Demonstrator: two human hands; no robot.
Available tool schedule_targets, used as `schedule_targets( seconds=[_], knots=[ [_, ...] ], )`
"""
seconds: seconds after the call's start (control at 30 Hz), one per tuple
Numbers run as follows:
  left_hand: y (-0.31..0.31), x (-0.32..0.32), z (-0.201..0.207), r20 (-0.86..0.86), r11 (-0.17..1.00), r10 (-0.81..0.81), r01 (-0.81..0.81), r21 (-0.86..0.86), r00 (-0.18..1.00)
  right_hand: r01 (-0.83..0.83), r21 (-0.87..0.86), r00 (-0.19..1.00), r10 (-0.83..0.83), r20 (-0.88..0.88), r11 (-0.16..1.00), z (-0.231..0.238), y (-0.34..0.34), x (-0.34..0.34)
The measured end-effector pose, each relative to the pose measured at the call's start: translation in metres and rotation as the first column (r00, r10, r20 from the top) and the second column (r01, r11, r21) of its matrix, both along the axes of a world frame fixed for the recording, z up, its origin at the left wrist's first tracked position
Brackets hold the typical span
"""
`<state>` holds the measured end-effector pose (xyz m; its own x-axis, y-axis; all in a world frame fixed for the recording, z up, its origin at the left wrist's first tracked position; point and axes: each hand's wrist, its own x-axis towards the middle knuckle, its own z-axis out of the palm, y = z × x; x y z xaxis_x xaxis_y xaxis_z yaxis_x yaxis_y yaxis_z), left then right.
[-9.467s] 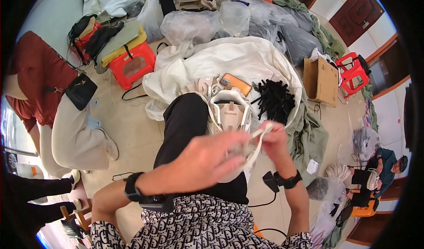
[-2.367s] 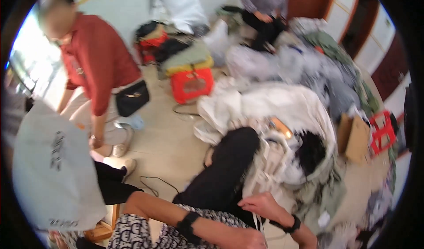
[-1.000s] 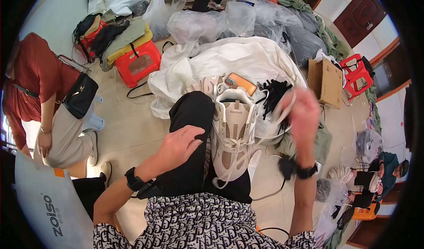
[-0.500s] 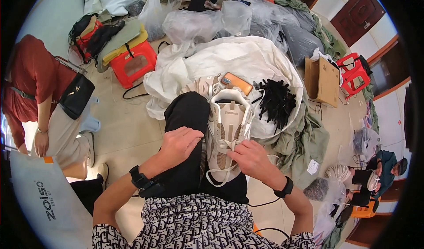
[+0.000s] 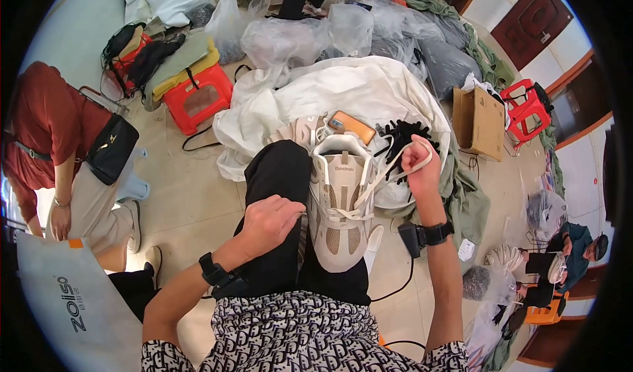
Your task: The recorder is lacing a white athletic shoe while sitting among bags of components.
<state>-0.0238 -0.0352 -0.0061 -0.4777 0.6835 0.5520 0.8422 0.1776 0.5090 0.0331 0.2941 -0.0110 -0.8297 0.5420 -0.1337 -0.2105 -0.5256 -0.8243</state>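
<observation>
A cream and beige sneaker [image 5: 339,240] rests on my lap between my knees, its toe pointing toward me. My right hand [image 5: 420,164] is raised to the right of the sneaker with its fingers closed on a cream shoelace [image 5: 369,192]. The lace runs from the sneaker's front eyelets up to that hand and loops round the fingers. My left hand [image 5: 270,221] sits over my left thigh beside the sneaker, its fingers curled into a pinch; what they hold, if anything, is too small to make out.
Just beyond the sneaker, a white sack [image 5: 376,85] bears an orange phone [image 5: 352,128], another pale sneaker [image 5: 306,132] and a bundle of black strips [image 5: 403,134]. Red stools [image 5: 196,101] and a cardboard box [image 5: 478,123] stand around. A person in red [image 5: 62,108] is at left.
My right hand has moved from the sneaker's front up and to the right, drawing the lace out with it. The lace loop over the toe is gone. My left hand has shifted slightly.
</observation>
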Motion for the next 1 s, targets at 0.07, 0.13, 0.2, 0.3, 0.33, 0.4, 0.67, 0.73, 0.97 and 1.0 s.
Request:
schedule_targets(
  seconds=[0.07,0.13,0.2,0.3,0.33,0.4,0.67,0.73,0.97,1.0],
  knots=[
    [-0.001,-0.001,-0.001,-0.001,1.000,0.003,-0.003,0.007,1.000,0.064,0.356,0.973,-0.138,0.187,0.932,-0.012,0.009,0.008],
    [-0.002,0.000,0.001,0.002,1.000,0.003,-0.003,0.016,1.000,0.079,0.381,0.951,-0.184,0.249,0.921,-0.011,0.026,0.023],
    [0.002,0.001,0.002,-0.014,1.000,-0.023,0.023,0.005,1.000,0.204,0.380,0.923,-0.306,0.232,0.902,-0.013,0.060,0.040],
    [0.002,-0.001,-0.002,-0.020,1.000,-0.019,0.019,-0.005,1.000,0.280,0.535,0.893,-0.421,0.159,0.797,-0.001,0.071,0.045],
    [0.002,-0.002,-0.003,-0.019,1.000,-0.020,0.020,-0.004,1.000,0.201,0.629,0.922,-0.362,0.137,0.751,0.003,0.066,0.049],
    [-0.009,-0.003,-0.005,-0.022,0.999,0.004,-0.005,-0.043,1.000,-0.053,0.749,0.954,-0.189,0.234,0.660,0.030,-0.004,0.033],
    [-0.002,0.001,0.001,-0.060,0.999,-0.020,0.018,-0.032,0.998,-0.203,0.915,0.930,0.223,0.292,-0.349,0.033,-0.114,0.038],
    [-0.001,0.002,0.001,-0.068,0.999,-0.034,0.033,-0.020,0.997,-0.105,0.951,0.959,0.224,0.175,-0.292,0.017,-0.104,0.040],
    [-0.001,0.000,0.000,-0.088,0.999,-0.034,0.031,-0.036,0.995,-0.353,0.928,0.915,0.253,0.315,0.122,0.017,-0.097,0.044],
    [-0.001,0.000,0.001,-0.090,0.999,-0.032,0.029,-0.039,0.995,-0.489,0.744,0.868,0.331,0.369,0.455,0.018,-0.096,0.043]
  ],
)
